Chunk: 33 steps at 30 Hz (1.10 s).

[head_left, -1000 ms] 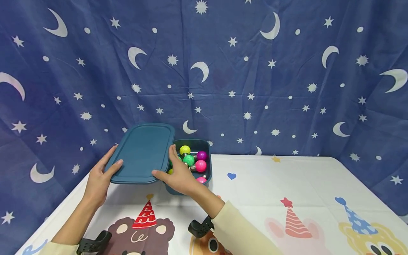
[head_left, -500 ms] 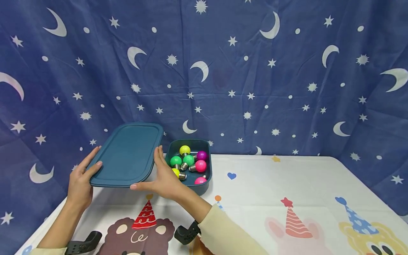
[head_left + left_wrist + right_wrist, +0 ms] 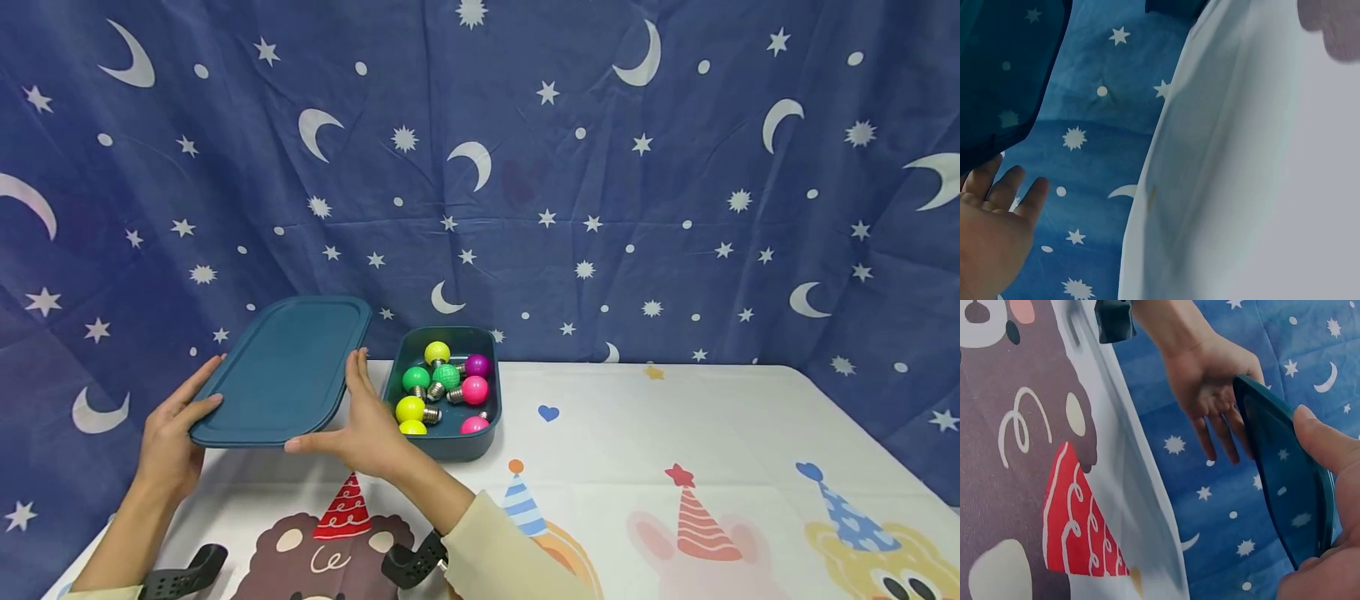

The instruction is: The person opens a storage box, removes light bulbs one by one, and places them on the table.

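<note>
A dark teal plastic lid [image 3: 281, 371], flat with rounded corners, is held tilted above the left part of the table. My left hand [image 3: 174, 433] grips its left edge, thumb on top. At the opposite edge my right hand [image 3: 367, 433] pinches it, thumb at the near corner. The right wrist view has the lid [image 3: 1288, 475] between my right hand [image 3: 1344, 519] and the spread left fingers [image 3: 1221, 434], which reach below it. Right of the lid stands the matching box [image 3: 453, 450], uncovered. Inside lie several coloured bulbs with metal screw bases, among them a pink bulb [image 3: 475, 390].
A white tablecloth [image 3: 600, 433] with printed party animals covers the table. Behind it hangs a blue curtain [image 3: 525, 275] with moons and stars, close to the box's far side. Black straps with camera mounts [image 3: 183, 575] sit on both wrists.
Both hands have carried the lid left and slightly down, away from the box. More of the box and its bulbs now shows, including yellow ones at the near left corner.
</note>
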Each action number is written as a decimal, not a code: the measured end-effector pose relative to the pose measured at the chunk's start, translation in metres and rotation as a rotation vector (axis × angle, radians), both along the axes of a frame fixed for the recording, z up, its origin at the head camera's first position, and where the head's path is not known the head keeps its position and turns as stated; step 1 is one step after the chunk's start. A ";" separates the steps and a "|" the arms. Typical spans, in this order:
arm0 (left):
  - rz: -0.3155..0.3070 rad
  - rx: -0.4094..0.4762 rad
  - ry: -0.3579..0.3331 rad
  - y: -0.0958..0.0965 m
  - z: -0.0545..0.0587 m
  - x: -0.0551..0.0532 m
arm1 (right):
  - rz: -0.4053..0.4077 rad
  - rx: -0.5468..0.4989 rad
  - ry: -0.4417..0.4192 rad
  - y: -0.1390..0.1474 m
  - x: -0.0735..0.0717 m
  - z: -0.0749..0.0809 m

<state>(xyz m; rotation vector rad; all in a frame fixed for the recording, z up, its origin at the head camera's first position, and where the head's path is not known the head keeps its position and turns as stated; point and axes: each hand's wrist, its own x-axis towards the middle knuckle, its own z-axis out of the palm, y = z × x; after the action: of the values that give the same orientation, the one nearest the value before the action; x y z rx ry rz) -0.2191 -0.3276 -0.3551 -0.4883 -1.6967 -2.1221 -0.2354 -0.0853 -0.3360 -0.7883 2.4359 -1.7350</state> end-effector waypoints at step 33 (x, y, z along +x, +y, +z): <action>0.013 -0.067 -0.173 -0.010 -0.026 -0.009 | -0.097 -0.058 -0.147 -0.018 0.012 -0.039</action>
<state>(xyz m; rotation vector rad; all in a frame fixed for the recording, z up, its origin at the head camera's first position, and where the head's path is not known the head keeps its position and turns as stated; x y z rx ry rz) -0.2279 -0.3380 -0.3814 -0.3196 -1.8642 -2.1582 -0.2237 -0.1029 -0.3753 -0.5339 2.3739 -1.8326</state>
